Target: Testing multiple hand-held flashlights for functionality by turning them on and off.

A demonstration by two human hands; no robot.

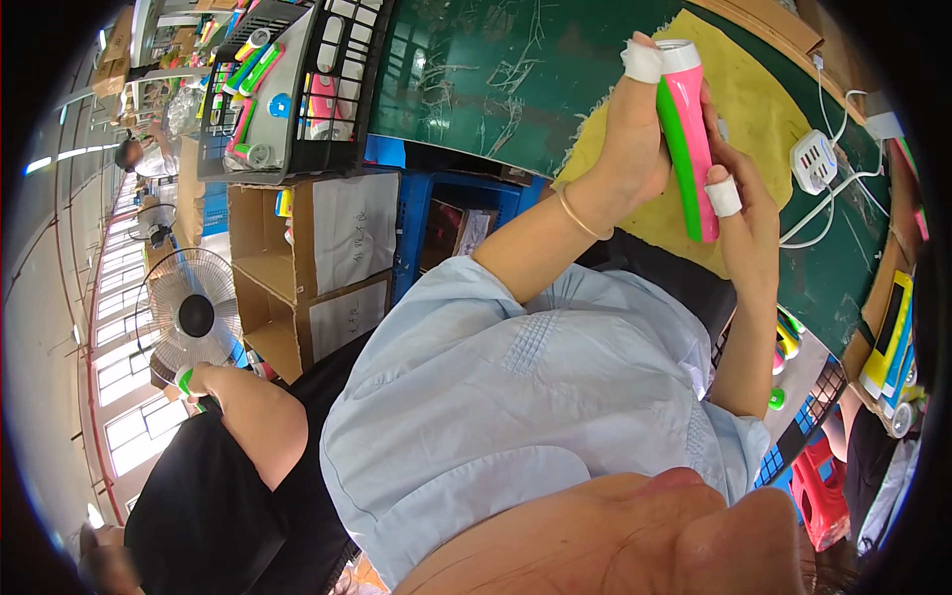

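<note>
- Pink-and-green plastic flashlight [686, 139] at one o'clock, its middle hidden by fingers, over the yellow cloth mat [759, 109]
- Left hand [630, 139] clamped on its side
- Right hand [744, 213] closed round its lower end

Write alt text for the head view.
Two bare hands, left hand and right hand, hold a pink and green flashlight upright over a yellow cloth on a green table. A black crate of similar flashlights sits at upper left.
</note>
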